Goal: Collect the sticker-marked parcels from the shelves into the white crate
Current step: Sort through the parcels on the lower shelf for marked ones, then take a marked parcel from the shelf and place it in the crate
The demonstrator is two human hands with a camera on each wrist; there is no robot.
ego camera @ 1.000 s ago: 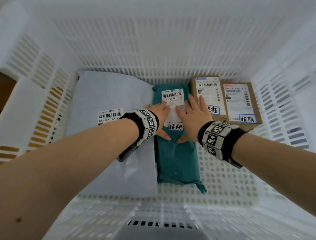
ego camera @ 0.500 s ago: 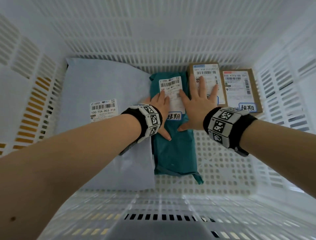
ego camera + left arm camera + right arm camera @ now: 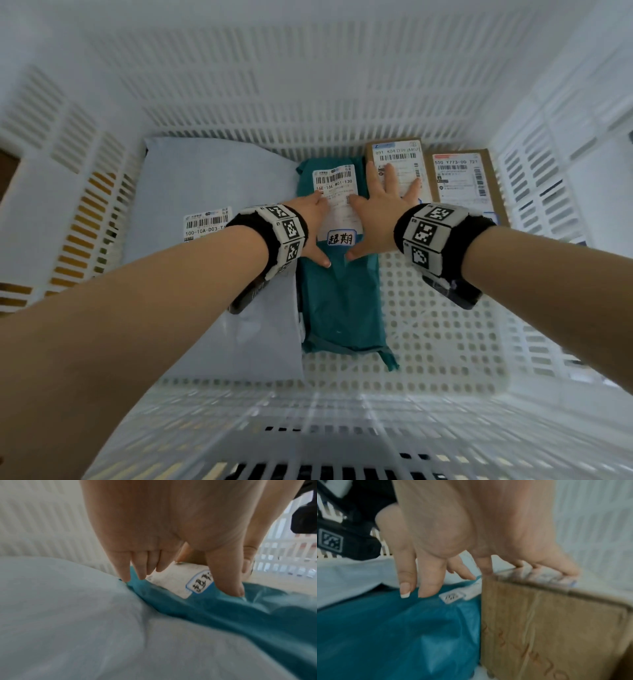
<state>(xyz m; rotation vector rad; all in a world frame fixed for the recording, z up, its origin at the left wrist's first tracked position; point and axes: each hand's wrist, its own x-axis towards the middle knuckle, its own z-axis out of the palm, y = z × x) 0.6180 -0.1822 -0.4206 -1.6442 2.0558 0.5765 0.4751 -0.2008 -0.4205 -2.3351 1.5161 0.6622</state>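
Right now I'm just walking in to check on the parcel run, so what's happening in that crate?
A person is leaning into the white crate, arranging parcels on its floor. The left hand lies flat on the teal mailer. The right hand spans that mailer and the first cardboard box. A grey mailer lies to the left, a second box to the right.

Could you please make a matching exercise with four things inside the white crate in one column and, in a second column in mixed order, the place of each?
Things:
1. grey mailer bag
2. teal bag
3. cardboard box under the right hand
4. second cardboard box

Places:
A. nearest the crate's right wall
B. between the grey bag and the boxes
C. along the crate's left side
D. just right of the teal bag

Pairs: 1-C, 2-B, 3-D, 4-A
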